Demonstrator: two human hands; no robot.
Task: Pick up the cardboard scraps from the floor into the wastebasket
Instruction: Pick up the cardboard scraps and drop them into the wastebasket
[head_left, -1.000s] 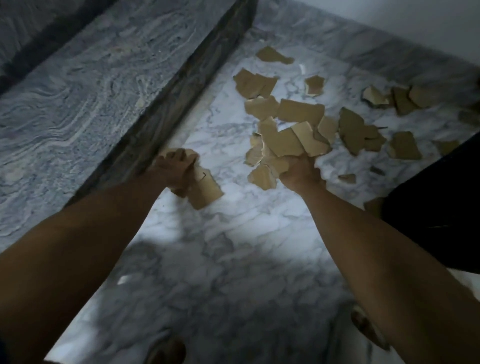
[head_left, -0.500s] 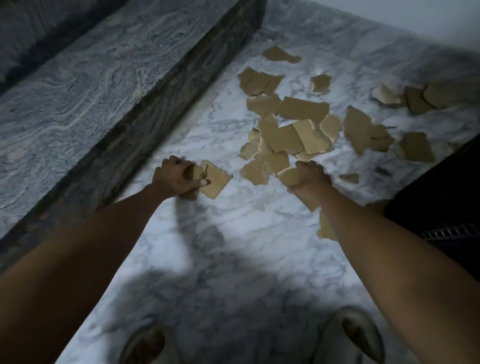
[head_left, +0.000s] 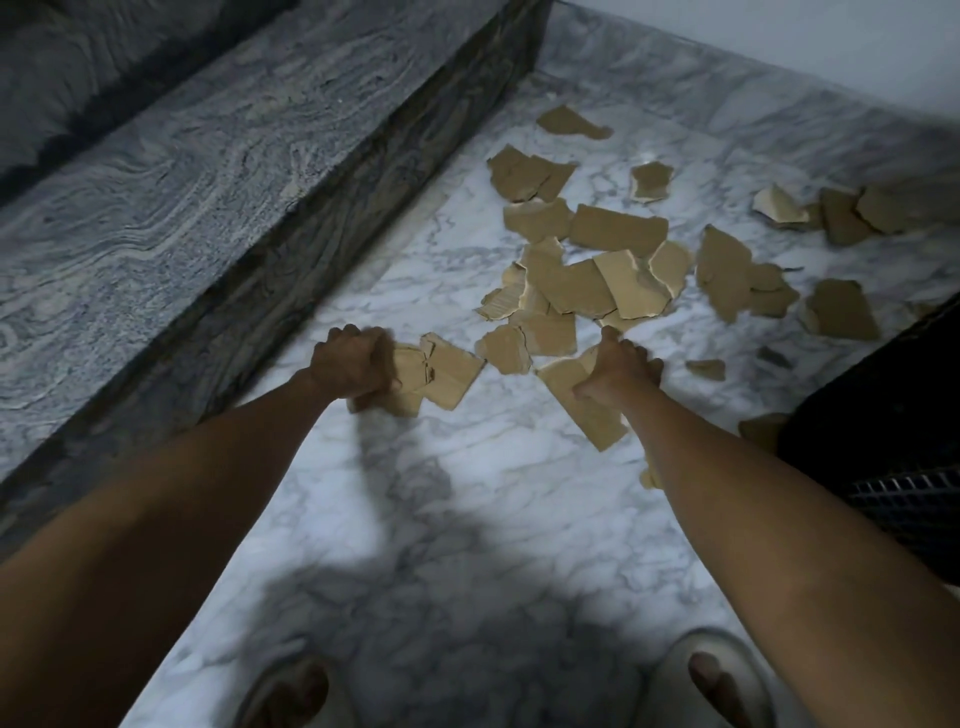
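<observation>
Several torn brown cardboard scraps lie scattered over the white marble floor. My left hand grips a small bundle of scraps just above the floor, left of the pile. My right hand holds a long scrap that sticks out below my wrist, at the pile's near edge. The black mesh wastebasket stands at the right edge, partly cut off by the frame.
A grey granite step runs along the left side, its dark riser bordering the floor. A white wall closes the far side. My two feet in light slippers show at the bottom. More scraps lie near the far right.
My right hand has drawn back from the pile with a long scrap in it. My left hand stays low by the step, still gripping its scraps. The view shifted slightly.
</observation>
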